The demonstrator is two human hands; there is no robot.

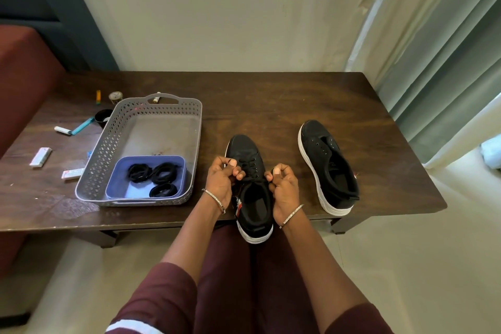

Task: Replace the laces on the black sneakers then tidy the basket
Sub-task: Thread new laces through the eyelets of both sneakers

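Note:
A black sneaker with a white sole (pixel 245 149) lies at the table's near edge, heel over the edge toward me, with a black lace (pixel 250 168) threaded through its eyelets. My left hand (pixel 221 179) pinches the lace on the shoe's left side. My right hand (pixel 283 186) pinches the lace end on the right side. A second black sneaker (pixel 329 168) lies to the right with bare eyelets. The grey perforated basket (pixel 162 106) stands to the left and holds a blue tub (pixel 119 184) with three coiled black laces (pixel 160 176).
Small items lie on the dark wooden table (pixel 271 100) left of the basket: a black cup (pixel 103 116), a blue-handled tool (pixel 81 126), white packets (pixel 40 156), a small tin (pixel 115 96). A red sofa (pixel 24 76) is at left, curtains (pixel 439 49) at right.

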